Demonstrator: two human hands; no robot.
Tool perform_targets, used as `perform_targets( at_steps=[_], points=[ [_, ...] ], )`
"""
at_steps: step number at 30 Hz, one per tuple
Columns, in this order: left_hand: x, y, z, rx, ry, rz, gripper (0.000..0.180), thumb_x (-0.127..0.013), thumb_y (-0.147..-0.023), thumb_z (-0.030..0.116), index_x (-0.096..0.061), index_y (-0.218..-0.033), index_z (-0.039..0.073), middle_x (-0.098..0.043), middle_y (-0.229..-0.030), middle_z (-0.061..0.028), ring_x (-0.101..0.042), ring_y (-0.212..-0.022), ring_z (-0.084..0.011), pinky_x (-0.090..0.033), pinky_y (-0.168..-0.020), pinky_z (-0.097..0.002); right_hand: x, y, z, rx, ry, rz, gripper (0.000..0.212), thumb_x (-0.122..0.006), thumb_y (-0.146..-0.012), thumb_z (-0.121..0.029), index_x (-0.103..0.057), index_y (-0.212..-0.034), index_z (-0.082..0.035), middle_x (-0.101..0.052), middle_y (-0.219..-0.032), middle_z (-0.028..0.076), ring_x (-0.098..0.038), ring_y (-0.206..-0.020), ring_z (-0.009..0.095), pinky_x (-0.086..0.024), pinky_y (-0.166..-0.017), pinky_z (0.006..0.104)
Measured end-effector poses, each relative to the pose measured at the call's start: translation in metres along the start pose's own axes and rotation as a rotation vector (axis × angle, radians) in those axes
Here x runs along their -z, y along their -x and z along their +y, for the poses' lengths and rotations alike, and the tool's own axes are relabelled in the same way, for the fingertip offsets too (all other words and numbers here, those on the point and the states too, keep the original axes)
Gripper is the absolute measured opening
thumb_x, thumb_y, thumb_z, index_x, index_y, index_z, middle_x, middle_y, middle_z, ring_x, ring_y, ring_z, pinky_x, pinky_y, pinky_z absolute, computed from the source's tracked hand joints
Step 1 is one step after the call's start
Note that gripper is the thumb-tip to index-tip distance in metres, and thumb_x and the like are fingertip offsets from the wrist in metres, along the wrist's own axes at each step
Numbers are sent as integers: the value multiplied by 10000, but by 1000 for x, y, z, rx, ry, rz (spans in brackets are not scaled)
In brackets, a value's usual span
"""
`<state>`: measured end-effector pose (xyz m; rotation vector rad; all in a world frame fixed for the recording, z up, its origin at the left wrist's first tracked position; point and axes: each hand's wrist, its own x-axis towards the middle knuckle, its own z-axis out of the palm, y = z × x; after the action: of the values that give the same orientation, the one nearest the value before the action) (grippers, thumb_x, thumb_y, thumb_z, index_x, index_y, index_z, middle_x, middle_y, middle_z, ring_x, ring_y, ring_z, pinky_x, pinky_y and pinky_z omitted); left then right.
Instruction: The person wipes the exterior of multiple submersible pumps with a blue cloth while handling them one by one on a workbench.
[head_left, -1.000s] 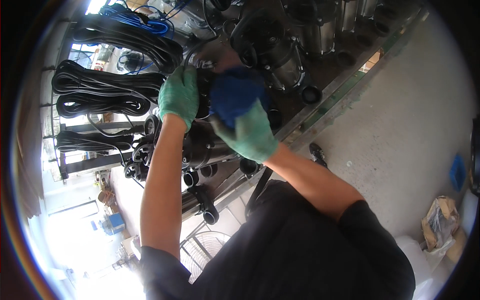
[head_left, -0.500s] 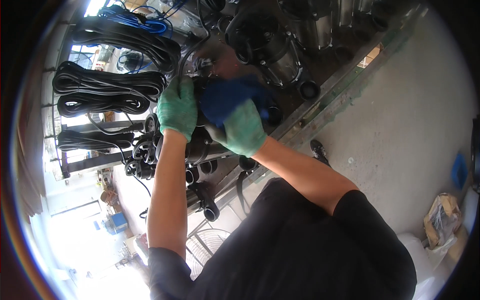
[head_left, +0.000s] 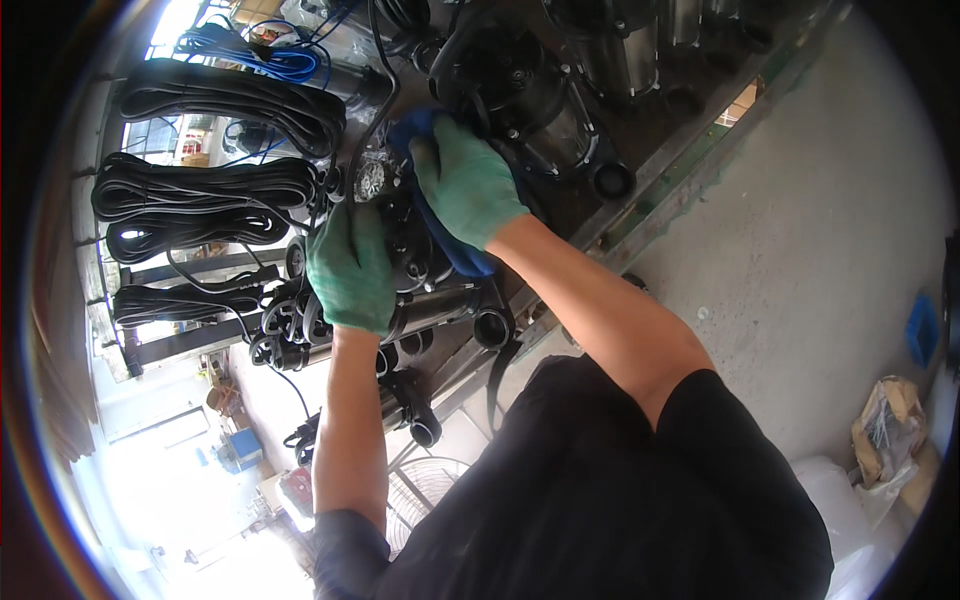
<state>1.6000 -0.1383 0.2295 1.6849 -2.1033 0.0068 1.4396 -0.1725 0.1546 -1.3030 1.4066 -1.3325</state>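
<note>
My left hand (head_left: 350, 268), in a green glove, closes on the top end of a black and steel pump (head_left: 412, 262), beside where a thick black cable (head_left: 378, 125) rises from it. Its fingertips are hidden on the far side. My right hand (head_left: 470, 182), gloved the same way, grips a blue cloth (head_left: 462, 256) along the right side of this pump. Part of the cloth shows above the fingers, and the rest hangs below the palm towards the pump's body. A round black pipe outlet (head_left: 492, 328) shows just under the cloth's lower end.
More pumps (head_left: 535, 95) stand beyond my right hand. Coiled black cables (head_left: 205, 190) hang on the rack at the left, with a blue coil (head_left: 245, 55) above. A green metal edge (head_left: 690, 170) borders the bench. A fan guard (head_left: 425, 490) stands below, near my left forearm.
My right hand has swept the blue cloth up and to the left, uncovering the pump's top and the outlet below. My left hand sits slightly lower in view, still on the pump.
</note>
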Motion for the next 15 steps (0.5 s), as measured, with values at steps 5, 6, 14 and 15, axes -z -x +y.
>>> perform_targets(
  at_steps=[5, 6, 14, 15],
  points=[
    [-2, 12, -1, -157, -62, 3, 171, -629, -961, 145, -745, -968, 20, -698, -825, -162, -633, -786, -376, -509, -767, -474, 0, 46, 49, 245, -169, -37, 228, -575, -1042, -250, -658, -1074, -40, -689, -1048, 262, -648, -1030, 451, -515, -907, 541],
    [-2, 12, -4, -210, -95, 8, 161, -635, -953, 136, -746, -967, 20, -697, -829, -160, -634, -796, -374, -511, -778, -475, 1, 53, 48, 357, -49, -39, 225, -583, -1027, -249, -670, -1073, -46, -689, -1073, 249, -638, -1071, 439, -506, -942, 531],
    [5, 32, -21, -456, -71, 45, 136, -628, -935, 71, -737, -947, -10, -719, -922, -163, -640, -866, -377, -523, -809, -457, 9, 37, 179, 185, 161, -194, 155, -642, -969, -152, -672, -1074, -42, -660, -1017, 211, -637, -983, 429, -545, -856, 509],
    [3, 29, -13, -436, -35, 44, 134, -625, -932, 66, -735, -941, -9, -721, -927, -165, -643, -870, -378, -523, -808, -458, 6, 41, 183, 194, 156, -87, 185, -629, -992, -192, -679, -1073, -34, -662, -1036, 212, -635, -990, 426, -538, -886, 514]
  ],
)
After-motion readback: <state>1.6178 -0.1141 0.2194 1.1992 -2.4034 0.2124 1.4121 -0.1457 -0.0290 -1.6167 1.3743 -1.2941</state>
